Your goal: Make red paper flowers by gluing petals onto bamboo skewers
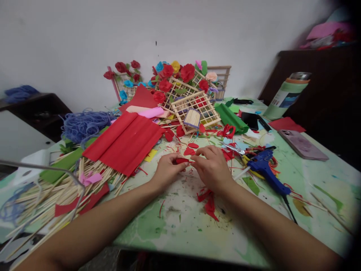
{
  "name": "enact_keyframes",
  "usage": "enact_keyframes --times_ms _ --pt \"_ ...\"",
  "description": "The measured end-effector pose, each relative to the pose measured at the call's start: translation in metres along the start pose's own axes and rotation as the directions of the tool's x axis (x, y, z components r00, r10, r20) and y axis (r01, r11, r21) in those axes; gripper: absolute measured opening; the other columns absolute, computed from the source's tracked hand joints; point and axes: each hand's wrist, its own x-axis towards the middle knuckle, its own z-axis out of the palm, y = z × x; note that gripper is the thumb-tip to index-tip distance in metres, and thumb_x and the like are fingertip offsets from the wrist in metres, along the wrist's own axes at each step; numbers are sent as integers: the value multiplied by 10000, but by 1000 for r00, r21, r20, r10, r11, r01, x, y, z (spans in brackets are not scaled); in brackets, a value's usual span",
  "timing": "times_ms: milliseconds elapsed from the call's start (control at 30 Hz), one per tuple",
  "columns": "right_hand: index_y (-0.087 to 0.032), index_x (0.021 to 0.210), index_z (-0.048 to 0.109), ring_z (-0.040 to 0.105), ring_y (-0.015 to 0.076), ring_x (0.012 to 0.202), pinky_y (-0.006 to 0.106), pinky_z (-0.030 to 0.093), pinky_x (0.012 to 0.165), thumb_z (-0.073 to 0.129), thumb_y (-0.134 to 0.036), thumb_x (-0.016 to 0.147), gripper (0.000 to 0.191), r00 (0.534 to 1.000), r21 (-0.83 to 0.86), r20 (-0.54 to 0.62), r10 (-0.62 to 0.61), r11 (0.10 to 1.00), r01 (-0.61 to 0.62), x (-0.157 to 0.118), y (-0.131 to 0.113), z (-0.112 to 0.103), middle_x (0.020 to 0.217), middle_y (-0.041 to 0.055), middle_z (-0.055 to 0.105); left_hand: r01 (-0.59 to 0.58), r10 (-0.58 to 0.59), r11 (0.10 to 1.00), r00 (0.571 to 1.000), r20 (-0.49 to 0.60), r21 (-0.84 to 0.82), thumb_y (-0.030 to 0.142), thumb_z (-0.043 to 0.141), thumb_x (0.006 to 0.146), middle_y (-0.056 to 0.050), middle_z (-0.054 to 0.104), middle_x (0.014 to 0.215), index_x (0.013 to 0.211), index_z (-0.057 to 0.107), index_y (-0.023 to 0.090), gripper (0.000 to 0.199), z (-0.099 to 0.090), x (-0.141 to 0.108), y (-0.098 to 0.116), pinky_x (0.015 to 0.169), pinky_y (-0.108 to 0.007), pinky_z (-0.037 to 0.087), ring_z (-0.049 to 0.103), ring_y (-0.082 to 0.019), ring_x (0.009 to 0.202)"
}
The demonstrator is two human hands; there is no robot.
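Note:
Over the middle of the table, my left hand pinches a small red paper petal between thumb and fingers. My right hand meets it from the other side, its fingertips closed at the petal's narrow end; the thumb is partly hidden. Just behind the hands lie several loose cut red petals. Scissors with yellow handles rest to the right of my right hand, partly under a blue glue gun. Red paper scraps lie beneath my right wrist.
Red crepe paper and thin wooden sticks cover the left, with blue yarn behind. Stick lattices with paper flowers stand at the back. A phone and a green bottle are at right.

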Motion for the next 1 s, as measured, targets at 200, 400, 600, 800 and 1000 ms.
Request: enact_keyframes --times_ms 200,400,600,800,1000 --pt "-182 766 663 476 203 855 351 347 774 516 -124 842 175 993 21 94 -71 997 70 -3 2 6 808 59 642 -43 42 997 999 20 59 256 702 651 -22 624 632 710 647 136 145 0 0 -1 559 -243 410 531 -130 570" --pt "-159 722 626 497 209 821 352 365 761 526 -148 825 144 959 176 267 92 974 -143 2 1 2 764 75 627 -384 345 874 922 177 299 193 659 707 -39 645 686 706 704 201 46 -7 0 2 685 -257 388 538 -152 668" --pt "-177 606 580 439 121 562 256 329 553 565 -268 764 183 780 613 594 198 516 -598 8 16 -2 573 -21 515 -411 340 892 884 320 188 184 714 659 -55 676 760 739 725 241 99 -17 6 9 779 -272 400 573 -179 766" --pt "-175 673 604 434 95 556 237 352 557 650 -379 691 210 731 744 626 271 73 -664 8 3 0 613 -32 526 -140 153 980 984 87 -142 275 773 606 -17 623 636 694 651 156 192 -7 6 4 578 -230 401 532 -115 573" --pt "-184 751 612 509 125 600 253 429 572 572 -384 789 208 780 793 465 418 196 -577 -1 -20 12 658 2 589 -66 70 966 998 5 -252 305 759 618 -7 615 644 749 629 131 254 -3 5 -6 570 -224 409 529 -100 562"
